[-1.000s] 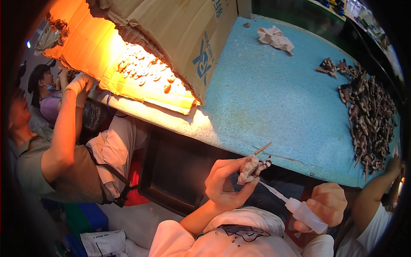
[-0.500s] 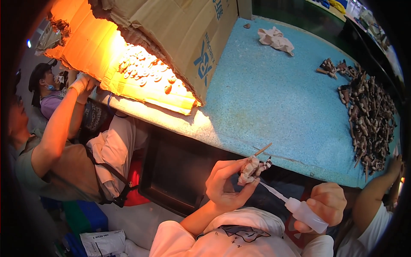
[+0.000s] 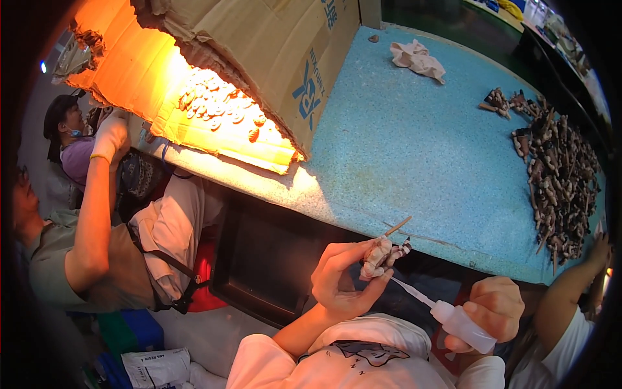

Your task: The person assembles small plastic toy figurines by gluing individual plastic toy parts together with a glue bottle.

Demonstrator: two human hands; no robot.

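Observation:
Pinched in the fingers of my left hand (image 3: 340, 279) is a small figurine (image 3: 379, 258), pale and dark brown, with a thin stick jutting from its upper side. My right hand (image 3: 494, 306) is wrapped round a soft white squeeze bottle (image 3: 463, 326). The bottle's long narrow nozzle points up and left, its tip close to the figurine's lower side; whether they touch I cannot tell. Both hands are just off the near edge of the blue tabletop (image 3: 402, 149).
A heap of similar brown figurines (image 3: 560, 181) lies on the table's right side. A crumpled cloth (image 3: 418, 60) rests at the back. At left, a cardboard box (image 3: 272, 58) shelters brightly lit small pieces (image 3: 217, 104). Co-workers sit on both sides; a black tray (image 3: 259, 259) is below the table edge.
My hands, the figurine and the bottle keep almost the same place. The co-worker at left has leaned back a little and shifted an arm.

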